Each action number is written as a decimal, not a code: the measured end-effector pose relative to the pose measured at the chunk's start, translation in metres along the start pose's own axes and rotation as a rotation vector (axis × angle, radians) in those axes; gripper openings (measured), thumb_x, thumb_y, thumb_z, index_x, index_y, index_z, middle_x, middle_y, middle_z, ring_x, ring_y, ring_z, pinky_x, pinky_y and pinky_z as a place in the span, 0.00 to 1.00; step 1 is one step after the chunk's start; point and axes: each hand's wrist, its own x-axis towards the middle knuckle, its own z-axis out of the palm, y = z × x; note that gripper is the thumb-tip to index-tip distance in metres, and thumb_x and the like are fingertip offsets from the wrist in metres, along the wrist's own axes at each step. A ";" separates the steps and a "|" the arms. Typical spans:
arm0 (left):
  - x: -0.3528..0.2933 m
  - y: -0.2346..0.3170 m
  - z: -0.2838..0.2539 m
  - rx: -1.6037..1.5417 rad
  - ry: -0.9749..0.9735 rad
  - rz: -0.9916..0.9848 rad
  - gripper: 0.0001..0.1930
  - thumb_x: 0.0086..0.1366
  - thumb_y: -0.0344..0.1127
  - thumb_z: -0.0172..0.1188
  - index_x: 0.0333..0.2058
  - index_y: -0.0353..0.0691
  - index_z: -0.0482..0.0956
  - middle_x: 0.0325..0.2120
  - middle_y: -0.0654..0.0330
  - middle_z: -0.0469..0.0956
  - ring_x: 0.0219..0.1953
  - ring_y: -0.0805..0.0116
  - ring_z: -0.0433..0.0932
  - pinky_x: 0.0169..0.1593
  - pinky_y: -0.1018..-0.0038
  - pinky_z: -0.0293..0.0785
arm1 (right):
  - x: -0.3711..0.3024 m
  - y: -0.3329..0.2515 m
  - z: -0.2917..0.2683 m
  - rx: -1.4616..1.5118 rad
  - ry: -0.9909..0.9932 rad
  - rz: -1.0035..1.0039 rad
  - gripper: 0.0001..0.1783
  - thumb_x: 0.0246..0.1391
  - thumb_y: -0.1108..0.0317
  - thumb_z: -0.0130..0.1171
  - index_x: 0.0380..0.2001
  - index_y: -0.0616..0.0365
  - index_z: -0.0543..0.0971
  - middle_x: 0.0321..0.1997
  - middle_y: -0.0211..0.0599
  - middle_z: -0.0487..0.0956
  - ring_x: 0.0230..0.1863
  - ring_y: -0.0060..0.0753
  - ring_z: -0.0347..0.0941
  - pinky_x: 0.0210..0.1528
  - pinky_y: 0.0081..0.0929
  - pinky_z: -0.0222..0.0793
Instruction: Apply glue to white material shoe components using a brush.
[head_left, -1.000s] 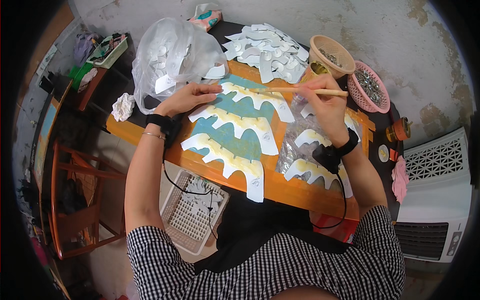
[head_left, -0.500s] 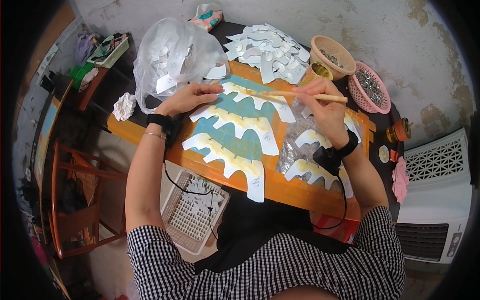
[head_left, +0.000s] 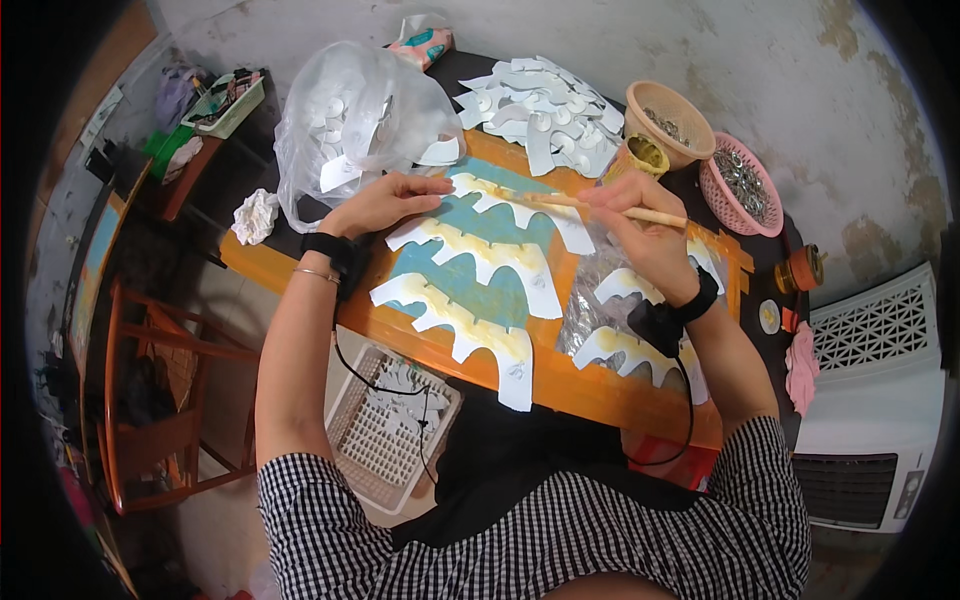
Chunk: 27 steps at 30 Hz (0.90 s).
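My right hand (head_left: 645, 225) grips a light wooden brush (head_left: 655, 216), its tip down on the farthest white scalloped piece (head_left: 570, 222). Yellowish glue-like smears run along that piece's upper edge. At the piece's left end, my left hand (head_left: 395, 200) lies with fingers stretched out, the fingertips touching it. Nearer to me are two more such pieces, a middle one (head_left: 540, 283) and a near one (head_left: 515, 365), both smeared yellow, on a blue-green patch of the orange board (head_left: 360, 318). Several similar pieces lie under and beside my right forearm, partly hidden.
Behind stand a clear plastic bag (head_left: 350, 90) of white pieces, a pile of white cutouts (head_left: 560, 115), a yellow-smeared can (head_left: 645, 153), a beige basket (head_left: 640, 95) and a pink basket (head_left: 715, 190) with metal bits. Below the board is a white crate (head_left: 350, 470); an air cooler (head_left: 870, 400) stands right.
The brush tip has shifted right along the farthest piece, with my right hand moving slightly down and left. My left hand stays at that piece's end. The whole view has shifted a little.
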 end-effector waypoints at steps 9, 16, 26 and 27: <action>-0.001 0.002 -0.004 0.047 -0.014 0.012 0.19 0.72 0.38 0.60 0.58 0.39 0.79 0.56 0.63 0.78 0.47 0.81 0.74 0.54 0.81 0.71 | 0.012 0.012 0.014 0.008 -0.053 -0.066 0.07 0.52 0.81 0.68 0.25 0.63 0.78 0.36 0.38 0.84 0.37 0.27 0.80 0.38 0.23 0.72; -0.002 0.003 -0.003 0.058 0.010 0.013 0.20 0.72 0.40 0.61 0.58 0.39 0.80 0.47 0.65 0.82 0.44 0.80 0.75 0.52 0.80 0.72 | 0.020 0.019 0.024 0.037 -0.103 -0.066 0.07 0.53 0.81 0.66 0.26 0.63 0.77 0.36 0.37 0.83 0.40 0.28 0.80 0.39 0.23 0.72; -0.007 0.002 -0.005 0.001 0.094 -0.023 0.16 0.71 0.39 0.62 0.52 0.37 0.83 0.36 0.69 0.79 0.37 0.81 0.71 0.43 0.81 0.70 | 0.023 0.013 0.042 0.097 -0.204 -0.093 0.06 0.51 0.84 0.59 0.26 0.63 0.75 0.36 0.40 0.81 0.44 0.36 0.82 0.43 0.28 0.75; -0.006 0.003 -0.004 0.004 0.101 -0.028 0.16 0.72 0.39 0.62 0.52 0.37 0.83 0.34 0.70 0.78 0.36 0.81 0.71 0.42 0.82 0.70 | 0.022 0.014 0.041 0.081 -0.235 -0.130 0.07 0.49 0.87 0.56 0.26 0.64 0.74 0.35 0.41 0.81 0.45 0.39 0.83 0.43 0.29 0.76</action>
